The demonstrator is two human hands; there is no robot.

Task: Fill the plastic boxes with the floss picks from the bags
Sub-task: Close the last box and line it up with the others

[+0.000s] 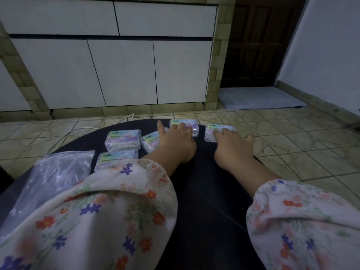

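Observation:
Several clear plastic boxes with pastel labels lie shut on a round black table point(204, 182), and white floss picks show through their walls. My left hand point(175, 141) rests with bent fingers on the lid of the far middle box point(176, 122); one spread finger touches a tilted box point(151, 142). My right hand point(231, 145) lies on the rightmost box point(210, 130), with one finger spread off to the right. Two more boxes point(123, 140) point(116, 157) sit to the left, the nearer partly under my sleeve. A crumpled clear bag point(54, 172) lies at the left edge.
The table's far edge runs just behind the two far boxes. Beyond it are a tiled floor point(292, 137), a white cable point(81, 129), white cabinet doors point(120, 71) and a grey mat point(259, 98) before a dark doorway. My floral sleeves cover the near table.

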